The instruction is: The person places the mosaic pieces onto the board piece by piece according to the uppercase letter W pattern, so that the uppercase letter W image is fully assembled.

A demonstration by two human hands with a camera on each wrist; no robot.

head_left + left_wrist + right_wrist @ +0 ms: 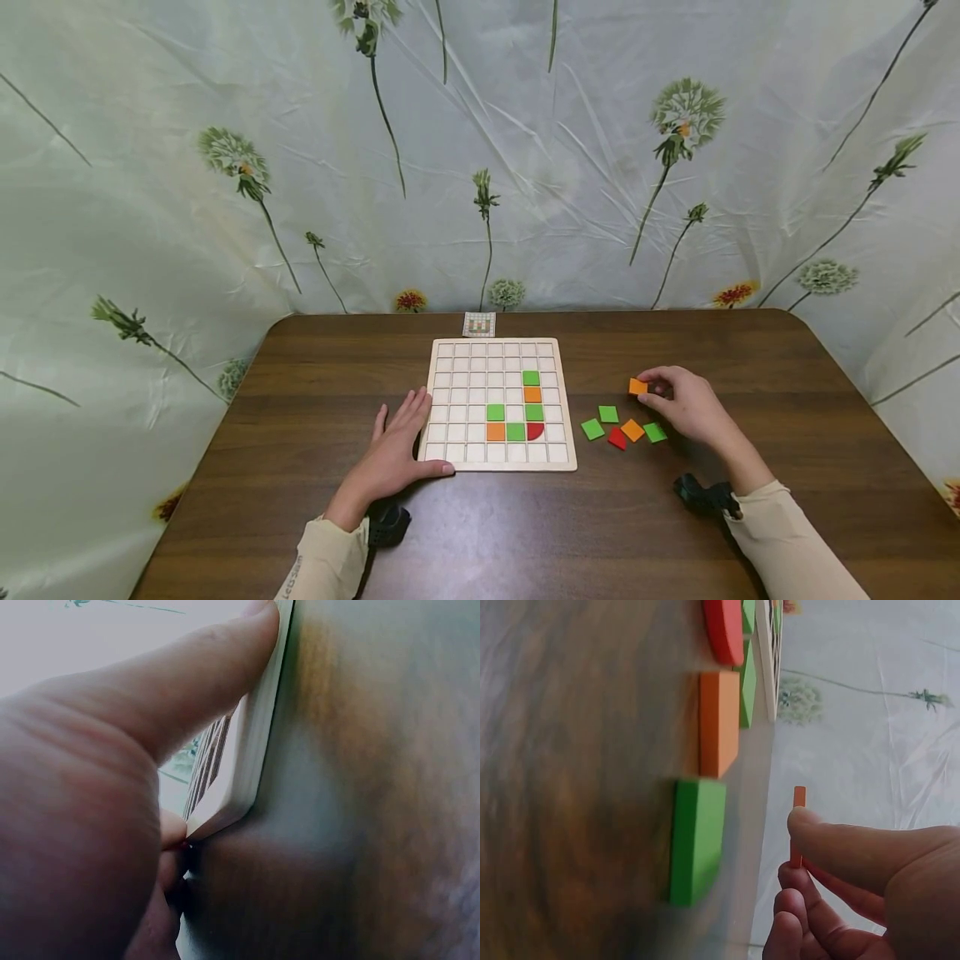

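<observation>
The right hand (693, 410) pinches an orange tile (637, 387) at three o'clock from the wooden grid board (567, 433). The left hand (392, 454), fingers extended, touches the board around eight o'clock. Closer in toward three o'clock, loose tiles (632, 430) lie on the desk (525, 533).

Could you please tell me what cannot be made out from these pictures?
Head view: the card beyond the board is too small for its pattern to be read square by square.
Left wrist view: the left hand hides much of the board's grid.
Right wrist view: the right hand covers part of the held orange tile, and the picture's top edge cuts off the board.
</observation>
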